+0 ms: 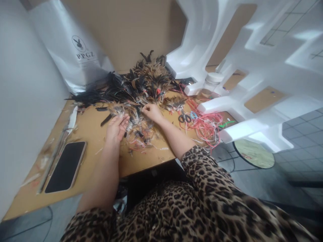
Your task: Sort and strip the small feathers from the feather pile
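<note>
Holding feathers (pixel 117 110), apparently, silver bag (pixel 68 43) reading "PPGZ"

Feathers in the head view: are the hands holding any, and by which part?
The left hand appears to hold a small feather tuft by its lower end. Whether the right hand grips anything can't be told.

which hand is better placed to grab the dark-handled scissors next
Probably the right hand: it is nearer the dark-handled scissors, which lie on its side, beside the tangled pink strips. The left hand is farther.
</note>
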`<state>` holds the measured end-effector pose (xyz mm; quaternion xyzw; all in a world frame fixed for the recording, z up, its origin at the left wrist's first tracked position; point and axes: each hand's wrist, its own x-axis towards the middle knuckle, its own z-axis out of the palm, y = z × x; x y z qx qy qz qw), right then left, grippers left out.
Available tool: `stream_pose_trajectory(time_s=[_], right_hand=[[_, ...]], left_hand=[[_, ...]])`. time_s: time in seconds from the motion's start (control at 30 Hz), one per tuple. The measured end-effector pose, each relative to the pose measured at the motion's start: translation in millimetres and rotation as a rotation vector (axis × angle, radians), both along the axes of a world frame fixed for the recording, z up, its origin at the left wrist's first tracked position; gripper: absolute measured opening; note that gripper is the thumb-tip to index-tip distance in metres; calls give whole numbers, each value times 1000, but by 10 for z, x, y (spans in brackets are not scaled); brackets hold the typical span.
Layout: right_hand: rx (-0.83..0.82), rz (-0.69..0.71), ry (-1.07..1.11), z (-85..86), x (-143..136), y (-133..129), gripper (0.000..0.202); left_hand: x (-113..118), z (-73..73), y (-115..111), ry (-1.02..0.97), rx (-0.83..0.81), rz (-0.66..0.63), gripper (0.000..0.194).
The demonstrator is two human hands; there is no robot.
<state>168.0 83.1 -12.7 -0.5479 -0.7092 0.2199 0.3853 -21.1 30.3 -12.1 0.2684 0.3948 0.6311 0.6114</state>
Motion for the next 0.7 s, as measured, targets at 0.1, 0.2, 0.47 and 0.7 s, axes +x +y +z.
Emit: stream_pose_trajectory(time_s=[0.1,0.2,0.47,0.7], right_hand=[[-7,54,-65,-2,-72,-70,18],[-28,73,-131,23,-114,-138,18],[-70,-2,-422,9,-195,-190,22],[-85,26,-459,-12,-286,-210,19]], left_hand=[[0,-1,13,15,-9,3,9],[-4,-2,20,25,-8,7,8],[-5,-11,5,39,11,-39,6],[16,-17,-5,52,-14,-52,8]])
